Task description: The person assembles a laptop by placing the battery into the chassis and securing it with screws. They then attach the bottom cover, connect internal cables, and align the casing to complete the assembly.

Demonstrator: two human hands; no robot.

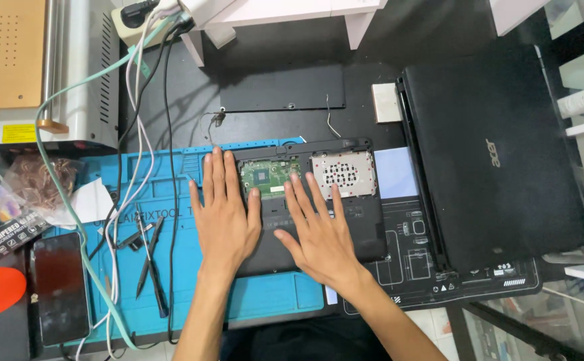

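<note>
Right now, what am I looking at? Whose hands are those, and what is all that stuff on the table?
A camera worn on a person's head took this picture, looking down at their own two bare hands. The left hand and the right hand lie flat, with spread fingers, on an opened laptop base. Neither hand holds anything. Inside the base you can see a green circuit board. It rests on a blue work mat. Right of it lies a closed black laptop. On the left are tweezers, a dark phone and several cables.
</note>
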